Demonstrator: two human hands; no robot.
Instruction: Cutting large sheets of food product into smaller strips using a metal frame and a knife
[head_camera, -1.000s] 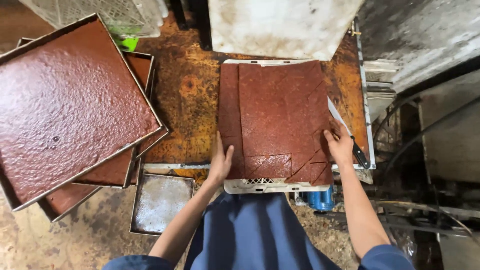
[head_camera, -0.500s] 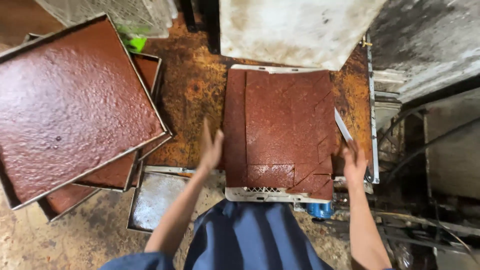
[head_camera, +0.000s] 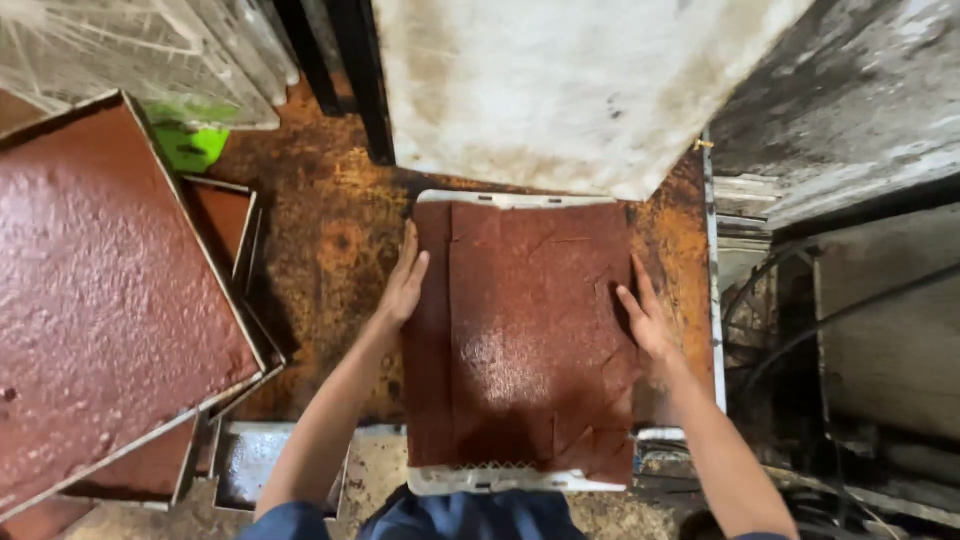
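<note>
Both hands have moved up along the reddish-brown sheet. One second ago they pressed on its near end; now the left hand lies flat against the left edge, near the far corner, and the right hand lies on the right edge, around the middle. The knife that lay beside the right hand before is not visible now. The camera has also come closer, so the white crate under the sheet fills more of the view.

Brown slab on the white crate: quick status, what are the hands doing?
Left hand flat against brown slab left edge. Right hand flat on right edge. Slab covers white crate. Filled trays stacked left, clear of hands.
</note>
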